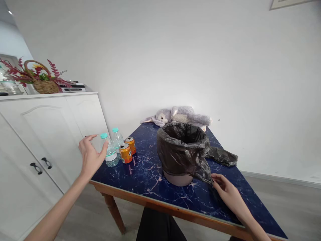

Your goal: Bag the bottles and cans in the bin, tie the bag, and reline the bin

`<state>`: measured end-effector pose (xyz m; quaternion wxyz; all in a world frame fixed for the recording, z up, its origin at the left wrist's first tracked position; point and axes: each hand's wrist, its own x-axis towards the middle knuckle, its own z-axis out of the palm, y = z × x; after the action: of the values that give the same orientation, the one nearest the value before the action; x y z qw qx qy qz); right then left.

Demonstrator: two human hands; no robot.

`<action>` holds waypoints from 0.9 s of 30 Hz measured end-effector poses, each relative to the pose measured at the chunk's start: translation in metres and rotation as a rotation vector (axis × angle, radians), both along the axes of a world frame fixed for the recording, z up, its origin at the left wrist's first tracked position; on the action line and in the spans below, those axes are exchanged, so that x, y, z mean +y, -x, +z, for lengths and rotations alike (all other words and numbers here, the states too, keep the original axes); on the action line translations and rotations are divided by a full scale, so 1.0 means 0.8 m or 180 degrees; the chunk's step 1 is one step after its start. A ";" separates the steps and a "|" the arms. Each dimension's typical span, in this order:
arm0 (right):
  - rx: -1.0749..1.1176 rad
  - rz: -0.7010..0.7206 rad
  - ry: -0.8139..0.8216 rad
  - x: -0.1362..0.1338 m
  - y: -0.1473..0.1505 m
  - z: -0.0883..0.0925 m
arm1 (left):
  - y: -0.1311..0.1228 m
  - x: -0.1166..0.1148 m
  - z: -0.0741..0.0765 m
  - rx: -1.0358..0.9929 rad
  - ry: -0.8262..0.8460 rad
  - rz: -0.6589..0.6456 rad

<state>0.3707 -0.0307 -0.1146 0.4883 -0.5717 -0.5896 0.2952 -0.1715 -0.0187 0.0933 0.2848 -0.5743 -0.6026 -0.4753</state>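
Note:
A bin point(178, 179) stands on the table, lined with a black plastic bag point(184, 157) that is folded down over its rim, so only the bin's lower part shows. My right hand point(227, 192) pinches a loose corner of the bag at the bin's right side. At the left, my left hand point(92, 152) is open, thumb and fingers apart, right beside a clear plastic bottle point(111, 157) with a turquoise cap. Whether the thumb touches the bottle, I cannot tell. Behind it stands a second bottle point(116, 138). Two orange drink cans point(125, 154) point(131, 144) are upright next to the bottles.
The blue marble-patterned table point(147, 174) has a wooden edge. A grey plush toy point(180, 115) lies at its far end against the wall. Another piece of black plastic point(223, 156) lies right of the bin. On the left, a white cabinet point(62, 124) carries a flower basket point(46, 86).

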 end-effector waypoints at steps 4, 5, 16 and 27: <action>-0.0164 -0.0020 0.0042 0.008 -0.004 0.000 | 0.017 0.041 0.008 -0.0429 0.0595 0.0469; -0.0207 0.0001 0.0006 0.007 -0.003 0.000 | 0.018 0.046 0.008 -0.0533 0.0804 0.0543; -0.0252 0.0093 -0.0299 0.003 0.009 0.010 | 0.003 -0.045 0.090 -0.1087 0.0409 0.0655; -0.0144 0.0158 -0.0401 0.005 0.012 0.009 | -0.254 -0.053 0.199 -0.0674 -0.0231 -0.3170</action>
<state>0.3607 -0.0263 -0.1071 0.5024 -0.5315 -0.6319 0.2565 0.0317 -0.0612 0.2527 -0.0192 -0.7303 -0.2645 -0.6296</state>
